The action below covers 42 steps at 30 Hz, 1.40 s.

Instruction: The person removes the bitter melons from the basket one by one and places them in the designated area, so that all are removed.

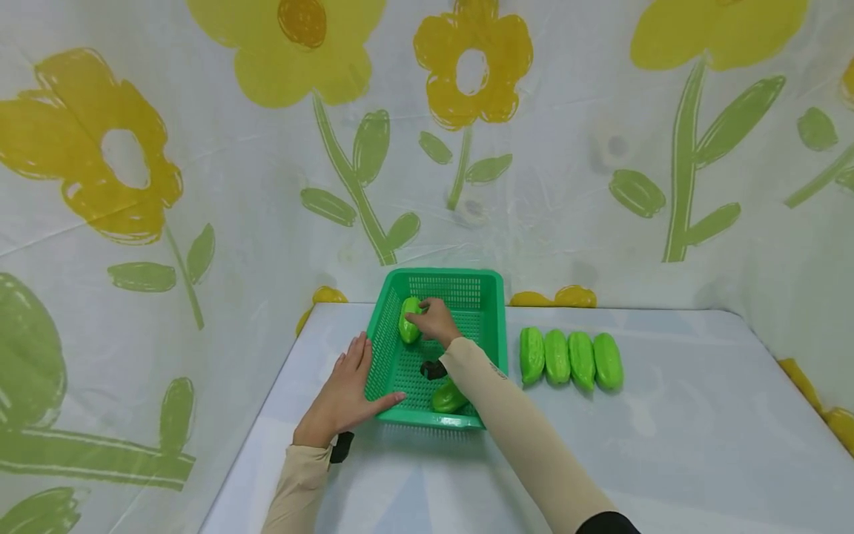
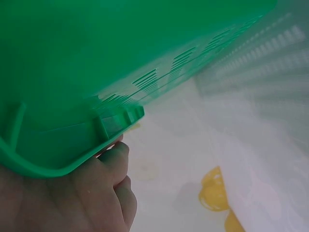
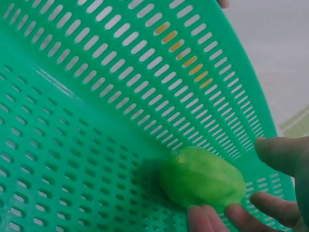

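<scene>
My left hand (image 1: 345, 389) rests on the left rim of a green plastic basket (image 1: 492, 276), fingers straight and thumb spread over the near corner. The left wrist view shows this hand (image 2: 91, 193) against the basket's outer wall. Inside the basket, my right hand (image 1: 437, 322) is at a short, plump, cucumber-like green vegetable (image 1: 408, 326) by the left wall. In the right wrist view, fingertips (image 3: 205, 220) are at the lower edge of that vegetable (image 3: 203, 176), while the thumb stands apart from it. Another green vegetable (image 1: 448, 398) lies near the basket's front, partly hidden by the right forearm.
Right of the basket, several similar green vegetables (image 1: 582, 360) lie side by side in a row on the pale table (image 1: 674, 445). A white flower-printed curtain (image 1: 547, 185) hangs behind the table and along its sides.
</scene>
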Tool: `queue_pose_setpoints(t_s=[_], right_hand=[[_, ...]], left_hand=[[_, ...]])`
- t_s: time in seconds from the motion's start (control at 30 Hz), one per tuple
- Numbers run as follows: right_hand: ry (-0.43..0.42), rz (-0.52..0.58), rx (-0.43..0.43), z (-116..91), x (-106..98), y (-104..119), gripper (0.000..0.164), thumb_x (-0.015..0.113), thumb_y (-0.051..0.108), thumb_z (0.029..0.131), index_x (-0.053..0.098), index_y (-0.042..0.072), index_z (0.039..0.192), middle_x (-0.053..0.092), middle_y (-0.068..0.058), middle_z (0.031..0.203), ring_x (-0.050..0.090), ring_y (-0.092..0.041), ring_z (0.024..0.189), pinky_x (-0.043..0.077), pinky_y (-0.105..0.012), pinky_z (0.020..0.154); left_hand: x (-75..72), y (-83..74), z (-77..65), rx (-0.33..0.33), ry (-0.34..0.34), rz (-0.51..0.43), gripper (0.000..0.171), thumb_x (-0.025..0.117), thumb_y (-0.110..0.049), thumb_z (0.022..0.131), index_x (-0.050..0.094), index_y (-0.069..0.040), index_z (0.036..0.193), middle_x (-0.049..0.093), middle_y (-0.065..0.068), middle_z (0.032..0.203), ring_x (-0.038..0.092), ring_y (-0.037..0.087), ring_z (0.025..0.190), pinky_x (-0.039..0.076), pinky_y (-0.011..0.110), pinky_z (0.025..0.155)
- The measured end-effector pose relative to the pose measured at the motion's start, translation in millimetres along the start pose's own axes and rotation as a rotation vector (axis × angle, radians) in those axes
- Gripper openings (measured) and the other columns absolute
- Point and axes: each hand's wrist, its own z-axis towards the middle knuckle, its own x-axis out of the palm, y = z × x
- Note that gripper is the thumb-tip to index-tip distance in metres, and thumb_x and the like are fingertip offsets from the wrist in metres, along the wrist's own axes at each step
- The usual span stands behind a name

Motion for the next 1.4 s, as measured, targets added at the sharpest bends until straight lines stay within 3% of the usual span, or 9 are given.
queue_pose_setpoints(t_s=[0.47, 0.73, 0.93, 1.17, 1.4], right_hand=[[-0.002, -0.066, -0.003, 4, 4, -3, 0.068, 0.070, 0.031, 0.099, 0.044, -0.002, 0.152, 0.060, -0.024, 0.137, 0.073, -0.039, 0.093, 0.061, -0.051, 0.088], [-0.002, -0.082, 0.008, 6, 6, -6, 0.071, 0.072, 0.031, 0.098, 0.042, -0.003, 0.153, 0.065, -0.024, 0.127, 0.072, -0.040, 0.088, 0.060, -0.054, 0.087], [-0.001, -0.090, -0.006, 6, 7, -7, 0.071, 0.073, 0.029, 0.097, 0.042, -0.004, 0.152, 0.061, -0.026, 0.134, 0.072, -0.032, 0.089, 0.062, -0.051, 0.087], [-0.001, -0.088, 0.008, 8, 8, -8, 0.070, 0.074, 0.025, 0.097, 0.042, -0.003, 0.153, 0.061, -0.026, 0.132, 0.071, -0.032, 0.085, 0.062, -0.050, 0.086], [-0.011, -0.100, 0.015, 10, 11, -9, 0.068, 0.074, 0.024, 0.097, 0.044, -0.003, 0.152, 0.064, -0.026, 0.130, 0.074, -0.033, 0.081, 0.062, -0.042, 0.074]], left_hand=[[0.1, -0.5, 0.3, -0.001, -0.003, 0.003, 0.119, 0.063, -0.073, 0.087, 0.012, 0.004, 0.163, 0.003, 0.018, 0.175, 0.008, 0.038, 0.163, 0.017, 0.060, 0.131], [0.8, 1.2, 0.7, -0.007, 0.015, 0.003, 0.120, 0.062, -0.074, 0.088, 0.010, 0.003, 0.163, 0.001, 0.017, 0.175, 0.006, 0.037, 0.164, 0.015, 0.059, 0.131], [1.0, 1.9, 1.3, -0.003, 0.019, 0.010, 0.120, 0.061, -0.075, 0.088, 0.010, 0.003, 0.163, 0.000, 0.016, 0.176, 0.006, 0.036, 0.164, 0.015, 0.058, 0.132], [0.4, 0.6, 1.2, -0.004, 0.019, 0.007, 0.120, 0.061, -0.075, 0.088, 0.010, 0.003, 0.164, 0.000, 0.016, 0.176, 0.005, 0.036, 0.164, 0.014, 0.058, 0.132], [0.2, 0.4, -0.3, -0.002, 0.007, 0.003, 0.120, 0.062, -0.074, 0.088, 0.011, 0.003, 0.163, 0.002, 0.017, 0.175, 0.007, 0.037, 0.164, 0.016, 0.059, 0.131]])
